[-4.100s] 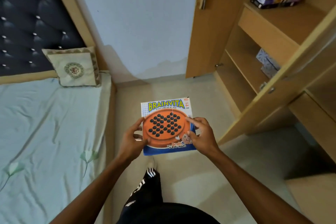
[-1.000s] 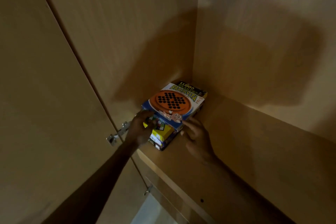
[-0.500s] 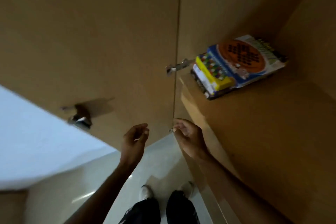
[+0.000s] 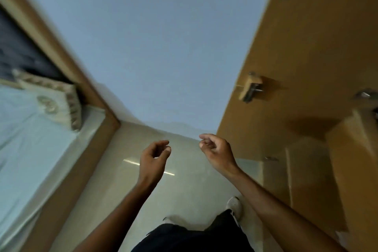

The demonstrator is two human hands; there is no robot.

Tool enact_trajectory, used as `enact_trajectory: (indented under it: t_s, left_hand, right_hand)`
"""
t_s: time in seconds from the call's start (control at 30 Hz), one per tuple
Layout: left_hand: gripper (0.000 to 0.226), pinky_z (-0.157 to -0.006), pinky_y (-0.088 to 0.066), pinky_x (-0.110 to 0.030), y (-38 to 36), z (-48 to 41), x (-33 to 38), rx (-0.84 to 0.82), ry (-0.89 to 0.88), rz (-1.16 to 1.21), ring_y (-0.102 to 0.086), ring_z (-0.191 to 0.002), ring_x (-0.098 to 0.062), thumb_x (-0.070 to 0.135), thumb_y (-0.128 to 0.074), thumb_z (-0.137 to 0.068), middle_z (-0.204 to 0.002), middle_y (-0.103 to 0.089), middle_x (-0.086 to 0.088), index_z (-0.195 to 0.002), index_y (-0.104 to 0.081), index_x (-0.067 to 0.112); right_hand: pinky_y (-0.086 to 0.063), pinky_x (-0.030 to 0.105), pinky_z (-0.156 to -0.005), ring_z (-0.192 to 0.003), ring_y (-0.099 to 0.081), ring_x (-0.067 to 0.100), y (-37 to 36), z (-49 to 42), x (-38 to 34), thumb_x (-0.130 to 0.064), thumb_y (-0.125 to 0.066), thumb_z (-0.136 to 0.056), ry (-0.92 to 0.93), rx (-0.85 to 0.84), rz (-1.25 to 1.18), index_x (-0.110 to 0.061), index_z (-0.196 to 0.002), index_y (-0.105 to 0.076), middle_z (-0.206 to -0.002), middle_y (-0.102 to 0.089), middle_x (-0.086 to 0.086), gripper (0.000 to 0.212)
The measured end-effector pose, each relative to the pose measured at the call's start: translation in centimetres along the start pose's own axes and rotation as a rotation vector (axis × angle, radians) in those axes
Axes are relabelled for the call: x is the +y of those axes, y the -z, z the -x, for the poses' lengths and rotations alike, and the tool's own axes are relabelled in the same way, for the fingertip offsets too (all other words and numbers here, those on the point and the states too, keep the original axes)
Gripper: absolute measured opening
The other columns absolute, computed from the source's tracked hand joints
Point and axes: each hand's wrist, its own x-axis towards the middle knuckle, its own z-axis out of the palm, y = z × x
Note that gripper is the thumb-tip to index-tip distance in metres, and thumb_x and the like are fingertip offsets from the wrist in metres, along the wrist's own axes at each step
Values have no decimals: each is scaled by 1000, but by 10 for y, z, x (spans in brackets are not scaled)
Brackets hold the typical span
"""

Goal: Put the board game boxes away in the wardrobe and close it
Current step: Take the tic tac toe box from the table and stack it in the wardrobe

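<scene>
The open wardrobe door (image 4: 296, 51) fills the upper right of the head view, with its handle (image 4: 250, 88) sticking out. Part of a wardrobe shelf edge (image 4: 347, 135) shows at the far right. No board game box is in view. My left hand (image 4: 154, 157) hangs over the floor with fingers loosely curled and nothing in it. My right hand (image 4: 216, 149) floats just left of the door's lower edge, fingers also loosely curled and empty. Neither hand touches the door.
A bed (image 4: 26, 145) with a pale sheet and a cushion (image 4: 53, 102) lies at the left, its wooden frame (image 4: 81, 159) bordering a strip of shiny floor (image 4: 184, 186). A plain blue-grey wall (image 4: 155, 43) is ahead. My legs and shoes show at the bottom.
The view has swung left, away from the shelf; the stacked boxes have gone out of sight. Both hands have drawn back from the shelf and stay empty.
</scene>
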Motion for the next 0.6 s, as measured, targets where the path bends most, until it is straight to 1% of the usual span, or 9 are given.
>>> enact_trajectory:
  t_s: [0.07,0.13,0.17,0.2,0.3,0.4,0.53,0.6]
  left_hand:
    - [21,-88,-54,-37,52,4,-14,103,11,10,-68,-94,-23,14,-66,-89,-96,-74,-2,-97,-70,33]
    - [21,-89,-56,-43,100,9,-25,208,20,26,-69,-92,-24,14,-67,-88,-94,-74,-3,-97,-70,32]
    - [20,-88,-56,-44,137,16,-33,306,24,56,-69,-91,-24,12,-68,-88,-93,-74,-4,-97,-70,30]
    - [20,-88,-56,-45,156,20,-36,358,25,71,-68,-90,-24,11,-68,-88,-93,-73,-5,-98,-70,28]
    - [22,-84,-56,-42,220,39,-52,549,48,145,-67,-88,-23,8,-68,-88,-91,-71,-5,-97,-70,28]
    - [21,-85,-57,-40,284,63,-77,755,88,211,-68,-91,-23,10,-69,-87,-92,-72,-2,-98,-71,28]
    - [19,-86,-55,-36,352,87,-103,952,159,293,-66,-89,-20,8,-68,-87,-93,-72,-4,-101,-71,21]
    - [18,-87,-56,-35,391,100,-113,1051,168,321,-67,-90,-20,8,-68,-88,-94,-72,-4,-102,-71,18]
  right_hand:
    - [-47,11,-71,-72,-60,-2,-50,0,-25,-16,-64,-87,44,-99,29,-19,-109,-70,-83,-65,-11,23]
    - [-47,8,-69,-72,-60,-2,-93,1,-49,-17,-64,-87,92,-181,42,-19,-110,-69,-84,-65,-10,23]
    - [-47,7,-69,-73,-61,-2,-131,0,-69,-18,-64,-87,124,-267,62,-20,-110,-69,-85,-65,-10,23]
    - [-47,7,-69,-74,-61,-3,-150,1,-79,-19,-64,-88,143,-316,76,-21,-111,-69,-86,-66,-10,23]
    - [-48,7,-70,-77,-62,-3,-222,3,-114,-21,-64,-88,223,-503,123,-22,-112,-69,-88,-67,-9,24]
    - [-49,9,-73,-81,-62,-5,-307,10,-146,-20,-65,-88,300,-710,183,-22,-112,-68,-91,-69,-10,24]
    - [-53,16,-76,-82,-64,0,-411,28,-180,-18,-65,-87,375,-918,216,-23,-111,-69,-90,-71,-9,25]
    - [-52,14,-75,-83,-65,2,-470,43,-194,-16,-66,-87,416,-1020,223,-21,-111,-69,-91,-71,-8,25]
